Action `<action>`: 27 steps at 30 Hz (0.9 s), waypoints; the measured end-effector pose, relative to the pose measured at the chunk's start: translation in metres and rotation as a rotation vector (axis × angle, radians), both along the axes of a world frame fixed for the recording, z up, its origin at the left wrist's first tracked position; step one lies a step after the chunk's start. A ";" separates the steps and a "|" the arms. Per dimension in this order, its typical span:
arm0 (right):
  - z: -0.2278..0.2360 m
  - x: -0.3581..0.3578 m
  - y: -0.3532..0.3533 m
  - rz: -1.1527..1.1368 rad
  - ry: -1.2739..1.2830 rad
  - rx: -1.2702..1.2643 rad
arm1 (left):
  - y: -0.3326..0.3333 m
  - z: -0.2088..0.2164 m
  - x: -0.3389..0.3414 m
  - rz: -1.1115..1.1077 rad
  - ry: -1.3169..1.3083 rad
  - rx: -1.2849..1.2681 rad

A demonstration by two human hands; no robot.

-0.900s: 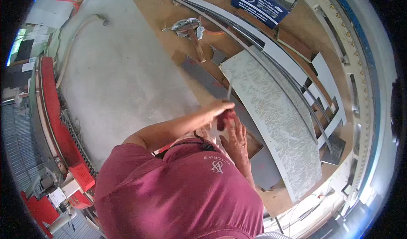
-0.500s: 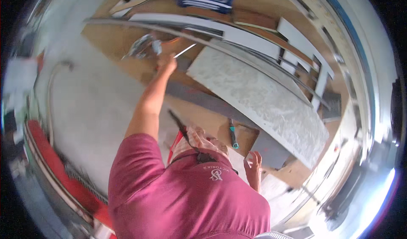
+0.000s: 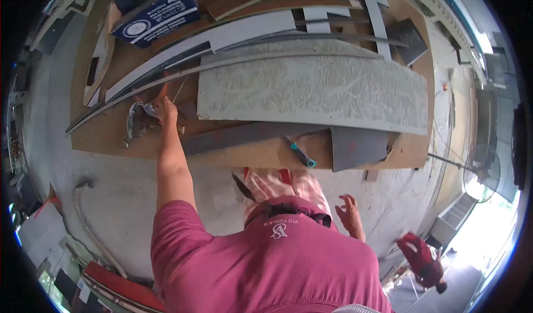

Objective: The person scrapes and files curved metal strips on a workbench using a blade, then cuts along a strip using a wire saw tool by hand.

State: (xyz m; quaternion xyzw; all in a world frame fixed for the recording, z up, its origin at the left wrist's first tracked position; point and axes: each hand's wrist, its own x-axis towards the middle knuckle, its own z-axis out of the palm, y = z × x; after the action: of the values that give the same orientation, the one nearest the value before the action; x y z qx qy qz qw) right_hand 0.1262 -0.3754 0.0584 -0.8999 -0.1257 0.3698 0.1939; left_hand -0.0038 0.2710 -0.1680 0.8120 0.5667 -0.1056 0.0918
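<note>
The left hand (image 3: 166, 111) is hovering over the table (image 3: 413, 152) beside a grey bundle (image 3: 133, 120); whether it's gripping the thin rod (image 3: 179, 89) alongside, I can't tell. The right hand (image 3: 350, 218) is hanging half-open, empty. Tool-handling, seemingly; the next move is calling for care.

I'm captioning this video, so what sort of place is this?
Probably a fabrication workshop: a flat brown worktable bears a long, pale grey mottled panel and a slim teal-and-black hand tool.
</note>
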 end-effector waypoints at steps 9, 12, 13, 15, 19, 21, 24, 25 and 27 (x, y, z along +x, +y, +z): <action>-0.069 0.032 0.000 0.230 0.033 -0.049 | -0.180 0.031 0.007 -0.341 -0.275 0.135; -0.117 0.048 0.031 0.311 -0.088 -0.044 | -0.265 0.040 -0.009 -0.298 -0.172 -0.181; -0.132 0.050 0.042 0.327 -0.134 -0.079 | -0.289 0.043 -0.015 -0.277 -0.188 -0.215; -0.160 0.054 0.063 0.399 -0.188 -0.130 | -0.325 0.051 -0.022 -0.262 -0.134 -0.236; -0.208 0.056 0.092 0.474 -0.235 -0.137 | -0.362 0.069 -0.020 -0.243 -0.150 -0.275; -0.228 0.056 0.099 0.590 -0.270 -0.168 | -0.369 0.078 -0.015 -0.204 -0.070 -0.312; -0.248 0.056 0.102 0.577 -0.283 -0.203 | -0.373 0.086 -0.005 -0.158 -0.080 -0.324; -0.252 0.056 0.101 0.596 -0.303 -0.158 | -0.373 0.088 -0.002 -0.161 -0.106 -0.326; -0.253 0.056 0.095 0.572 -0.232 -0.191 | -0.373 0.090 0.002 -0.143 -0.071 -0.326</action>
State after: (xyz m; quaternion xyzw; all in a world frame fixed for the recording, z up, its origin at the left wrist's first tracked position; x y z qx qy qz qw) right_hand 0.1819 -0.2800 -0.1951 -0.8784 -0.3596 0.3142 -0.0190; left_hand -0.0015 -0.1022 -0.0785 0.8277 0.4794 -0.1735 0.2347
